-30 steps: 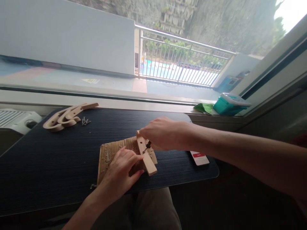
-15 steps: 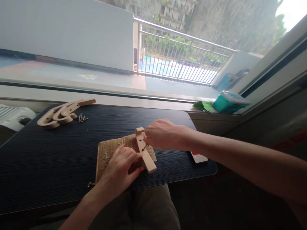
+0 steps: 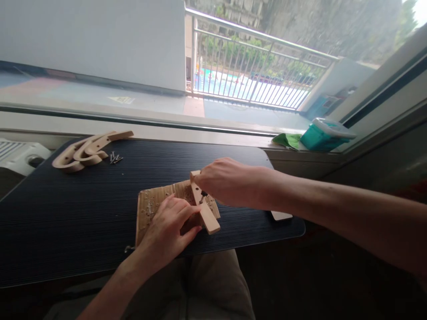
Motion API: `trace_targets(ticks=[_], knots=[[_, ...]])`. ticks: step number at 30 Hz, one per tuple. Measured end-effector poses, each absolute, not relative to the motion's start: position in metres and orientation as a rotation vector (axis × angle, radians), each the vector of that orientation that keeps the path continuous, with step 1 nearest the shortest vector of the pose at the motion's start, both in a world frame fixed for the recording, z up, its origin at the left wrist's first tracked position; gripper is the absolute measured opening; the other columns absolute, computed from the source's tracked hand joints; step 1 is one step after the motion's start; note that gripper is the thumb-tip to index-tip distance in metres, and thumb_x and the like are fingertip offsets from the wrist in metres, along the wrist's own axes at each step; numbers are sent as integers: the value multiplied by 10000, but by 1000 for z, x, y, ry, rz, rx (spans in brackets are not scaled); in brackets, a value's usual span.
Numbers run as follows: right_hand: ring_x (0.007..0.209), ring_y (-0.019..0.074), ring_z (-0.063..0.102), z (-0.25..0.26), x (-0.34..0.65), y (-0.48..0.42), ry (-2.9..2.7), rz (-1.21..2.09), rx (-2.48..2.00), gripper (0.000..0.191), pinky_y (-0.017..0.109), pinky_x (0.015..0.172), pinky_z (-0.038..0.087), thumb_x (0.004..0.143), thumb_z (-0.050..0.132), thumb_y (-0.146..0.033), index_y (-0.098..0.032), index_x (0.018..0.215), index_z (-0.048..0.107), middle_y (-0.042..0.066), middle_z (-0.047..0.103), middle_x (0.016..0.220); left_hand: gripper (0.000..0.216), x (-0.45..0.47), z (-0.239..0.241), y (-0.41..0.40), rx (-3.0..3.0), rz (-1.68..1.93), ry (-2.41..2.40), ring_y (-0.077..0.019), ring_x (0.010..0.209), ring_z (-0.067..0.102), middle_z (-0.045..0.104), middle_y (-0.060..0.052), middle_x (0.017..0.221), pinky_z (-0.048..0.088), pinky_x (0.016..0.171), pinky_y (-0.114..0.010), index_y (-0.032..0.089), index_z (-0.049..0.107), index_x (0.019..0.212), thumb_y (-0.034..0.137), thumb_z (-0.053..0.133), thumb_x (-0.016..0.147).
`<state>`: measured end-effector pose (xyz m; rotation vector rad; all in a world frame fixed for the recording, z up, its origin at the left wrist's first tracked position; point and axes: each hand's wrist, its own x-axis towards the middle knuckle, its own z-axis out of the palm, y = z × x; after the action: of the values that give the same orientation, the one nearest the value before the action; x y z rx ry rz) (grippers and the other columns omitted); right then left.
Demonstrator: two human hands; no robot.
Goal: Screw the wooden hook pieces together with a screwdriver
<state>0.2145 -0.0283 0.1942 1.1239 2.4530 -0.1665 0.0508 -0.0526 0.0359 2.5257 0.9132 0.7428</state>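
A pale curved wooden piece [image 3: 208,218] with drilled holes lies across a scarred wooden board [image 3: 144,205] near the table's front edge. My left hand [image 3: 171,222] lies over the board, its index fingertip and thumb pressed to the left side of the curved piece. My right hand [image 3: 222,180] is closed in a fist above the piece's far end. From under that fist a thin screwdriver [image 3: 202,197] with a dark part and a metal shaft slants down to a hole in the wood. The fist hides its handle. Whether a screw sits under the tip I cannot tell.
More curved wooden pieces [image 3: 91,150] lie at the table's back left, beside several loose screws [image 3: 115,158]. A metal clamp-like part [image 3: 129,249] sticks out by the board's near corner. A white card [image 3: 281,216] lies right. A teal box [image 3: 325,135] and green cloth [image 3: 287,140] rest on the sill.
My right fist has turned over the wooden piece, and more of the screwdriver's dark part shows below it. My left hand keeps its hold. The whole view has shifted slightly.
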Motion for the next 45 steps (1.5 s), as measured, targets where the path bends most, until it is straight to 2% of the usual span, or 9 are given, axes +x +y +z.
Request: trace_targets(ticks=[7, 14, 22, 27, 32, 34, 38, 41, 45], knots=[[769, 203, 637, 182, 206, -26, 2469, -188, 1197, 222, 265, 578, 380, 848, 497, -136, -124, 900, 712, 111, 698, 732, 219, 51, 38, -53, 2514, 757, 913, -202, 891, 526, 590, -2, 871, 392, 914, -401, 227, 601, 997, 207, 662, 787], [854, 217, 647, 185, 218, -21, 2343, -209, 1458, 282, 293, 655, 443, 842, 498, -225, -134, 1011, 705, 142, 717, 937, 234, 51, 38, -54, 2527, 772, 935, -206, 891, 528, 600, -6, 863, 408, 888, -387, 223, 607, 1012, 218, 653, 782], [864, 207, 650, 202, 213, -25, 2460, -161, 1062, 231, 271, 643, 418, 793, 545, -91, -112, 947, 716, 125, 724, 883, 232, 51, 39, -54, 2540, 736, 929, -207, 885, 539, 606, -6, 865, 397, 918, -419, 218, 588, 1024, 229, 644, 799], [922, 228, 655, 188, 214, -19, 2473, -168, 1195, 244, 281, 682, 443, 828, 530, -167, -128, 987, 711, 138, 727, 944, 232, 51, 37, -52, 2541, 718, 916, -217, 922, 535, 604, -16, 891, 385, 947, -439, 212, 589, 1042, 233, 635, 815], [924, 265, 654, 185, 227, -14, 2295, -296, 1509, 369, 318, 675, 465, 860, 478, -374, -121, 986, 715, 152, 722, 953, 230, 51, 35, -53, 2548, 761, 904, -218, 913, 542, 605, -18, 881, 391, 944, -444, 198, 592, 1029, 224, 642, 806], [931, 268, 652, 189, 228, -17, 2277, -262, 1524, 385, 327, 691, 469, 866, 473, -393, -120, 989, 715, 155, 721, 943, 218, 50, 35, -53, 2548, 775, 903, -216, 911, 547, 609, -17, 879, 394, 943, -442, 200, 591, 1020, 229, 639, 810], [918, 233, 657, 198, 220, -27, 2392, -132, 1250, 253, 298, 679, 457, 863, 525, -230, -140, 1026, 696, 119, 719, 981, 229, 50, 35, -54, 2547, 753, 922, -214, 893, 551, 612, -7, 860, 397, 938, -442, 215, 586, 1024, 244, 644, 804], [939, 213, 654, 199, 214, -31, 2461, -54, 1053, 245, 274, 649, 435, 866, 479, -73, -125, 977, 692, 107, 709, 1025, 243, 50, 35, -53, 2541, 731, 937, -212, 885, 557, 618, 0, 845, 399, 936, -439, 228, 585, 1024, 251, 653, 792], [907, 219, 665, 186, 220, -27, 2428, -30, 1023, 243, 273, 643, 427, 864, 461, -40, -115, 854, 692, 106, 721, 882, 212, 51, 36, -52, 2537, 767, 938, -212, 879, 572, 635, -4, 847, 414, 921, -427, 232, 602, 990, 251, 644, 783]])
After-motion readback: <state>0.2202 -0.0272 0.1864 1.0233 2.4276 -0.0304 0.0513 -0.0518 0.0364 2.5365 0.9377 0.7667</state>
